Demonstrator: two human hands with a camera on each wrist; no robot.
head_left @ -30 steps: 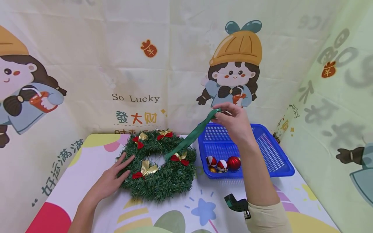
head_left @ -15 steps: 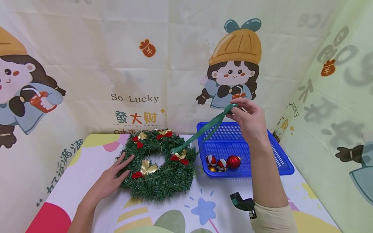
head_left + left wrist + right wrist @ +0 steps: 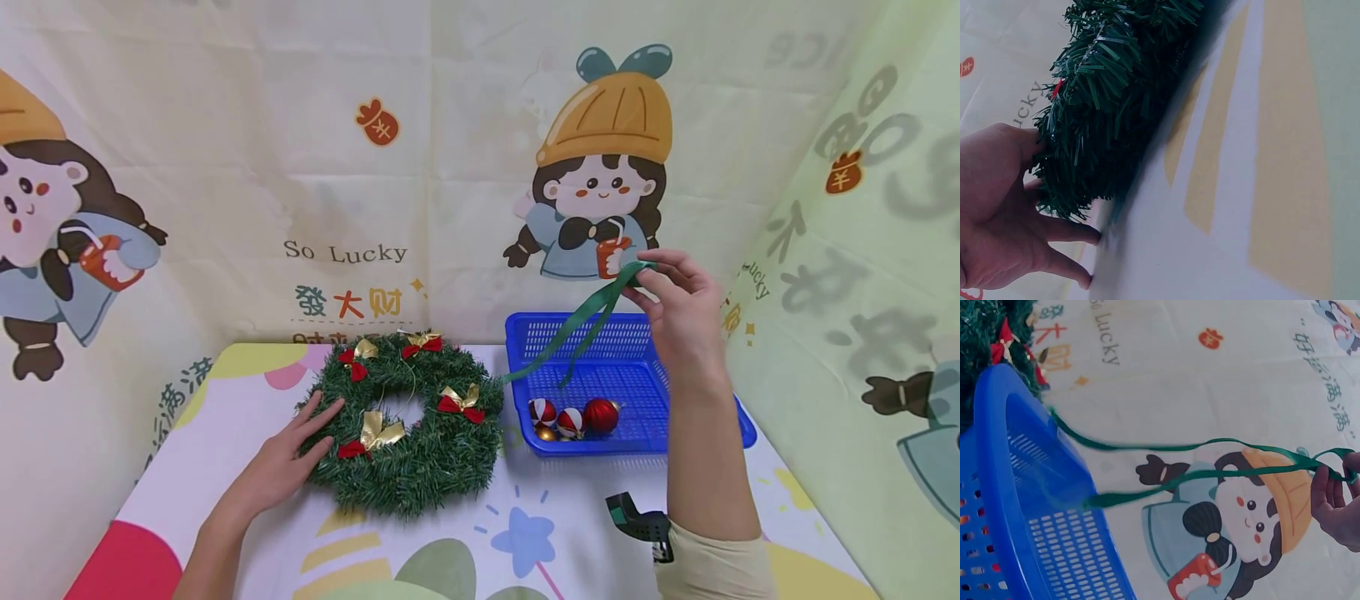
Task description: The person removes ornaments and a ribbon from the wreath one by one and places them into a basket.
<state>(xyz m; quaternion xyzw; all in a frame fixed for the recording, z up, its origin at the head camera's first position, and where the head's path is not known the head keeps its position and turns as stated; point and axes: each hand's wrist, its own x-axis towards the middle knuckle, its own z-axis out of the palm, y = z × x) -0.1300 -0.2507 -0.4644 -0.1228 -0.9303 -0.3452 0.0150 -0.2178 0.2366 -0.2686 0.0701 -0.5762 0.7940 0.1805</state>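
A green wreath point(image 3: 405, 479) with red and gold bows point(image 3: 459, 404) lies flat on the table. My left hand point(image 3: 288, 454) rests against its left side with the fingers spread; in the left wrist view, the left hand point(image 3: 1004, 206) touches the needles and two fingertips reach the table. Over the blue basket point(image 3: 517, 333), my right hand point(image 3: 686, 317) pinches a green ribbon point(image 3: 573, 321). Two tails hang down from the pinch, one trailing left toward the wreath's right edge. In the right wrist view both ribbon tails point(image 3: 1210, 472) stretch from the fingers toward the basket.
Inside the basket lie several baubles, among them a shiny red ball point(image 3: 602, 417) and a red-and-white ball point(image 3: 570, 422). A printed cloth point(image 3: 337, 183) hangs behind the table point(image 3: 450, 542) and along its sides.
My right hand has moved right with the ribbon, drawing its end off the wreath's middle and over the basket. A second tail now shows. The left hand has stayed on the wreath.
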